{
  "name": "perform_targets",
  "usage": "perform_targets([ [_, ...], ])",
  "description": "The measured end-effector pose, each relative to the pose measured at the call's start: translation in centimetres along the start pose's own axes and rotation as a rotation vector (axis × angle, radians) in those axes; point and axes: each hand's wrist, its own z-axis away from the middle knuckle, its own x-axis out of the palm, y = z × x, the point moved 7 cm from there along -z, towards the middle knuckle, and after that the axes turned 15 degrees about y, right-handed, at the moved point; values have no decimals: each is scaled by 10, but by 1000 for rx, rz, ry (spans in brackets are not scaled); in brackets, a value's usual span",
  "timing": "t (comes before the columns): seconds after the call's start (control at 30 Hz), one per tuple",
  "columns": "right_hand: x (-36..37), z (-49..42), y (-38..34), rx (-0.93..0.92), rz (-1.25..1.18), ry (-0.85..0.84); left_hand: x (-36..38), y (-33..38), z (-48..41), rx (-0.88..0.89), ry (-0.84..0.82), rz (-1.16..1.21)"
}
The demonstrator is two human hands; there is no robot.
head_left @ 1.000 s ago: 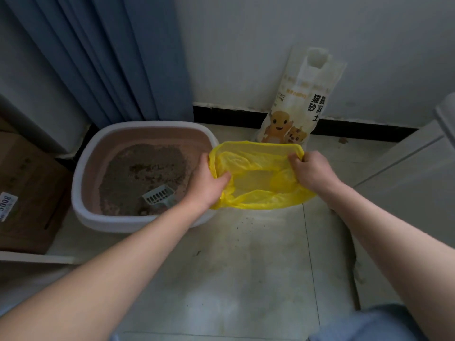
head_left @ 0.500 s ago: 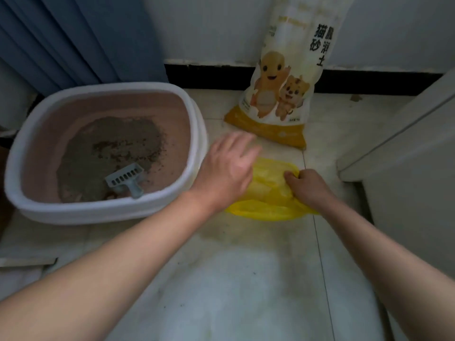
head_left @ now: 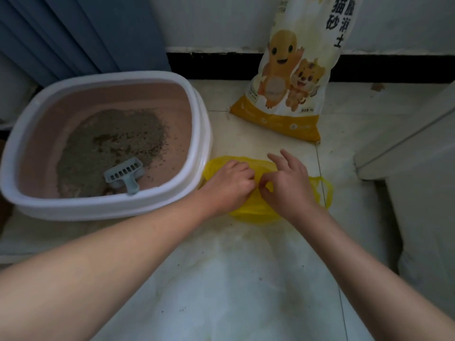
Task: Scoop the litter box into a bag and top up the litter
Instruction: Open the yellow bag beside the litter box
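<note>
Head view: left hand [head_left: 229, 183], right hand [head_left: 288, 187] half hide bag [head_left: 256, 212].

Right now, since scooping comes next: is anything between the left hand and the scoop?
Only the wall of the litter box: the left hand, gripping the yellow bag, would have to lift over it. The scoop lies uncovered on the litter.

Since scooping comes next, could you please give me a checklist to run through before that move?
1. Yellow bag beside the litter box: ok.
2. Hand free for scoop: not ok, left hand and right hand both hold the bag.
3. Bag mouth open: cannot tell, hands cover it.
4. Scoop lying in the litter: ok.
5. Litter sack upright at the wall: ok.
</note>
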Motion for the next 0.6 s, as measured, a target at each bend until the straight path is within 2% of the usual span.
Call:
perform_targets([
  [0.1,26,13,16,64,159,-316,12,-10,15,-24,-205,-135],
  [0.2,28,25,30,91,240,-384,15,-20,32,-132,-427,-253],
  [0.37,43,43,55,116,266,-494,25,-30,58,-76,-640,-468],
  [0.43,46,45,59,107,236,-482,28,-31,62,-61,-643,-472],
  [0.6,30,31,53,44,145,-306,15,-28,50,-127,-407,-303],
])
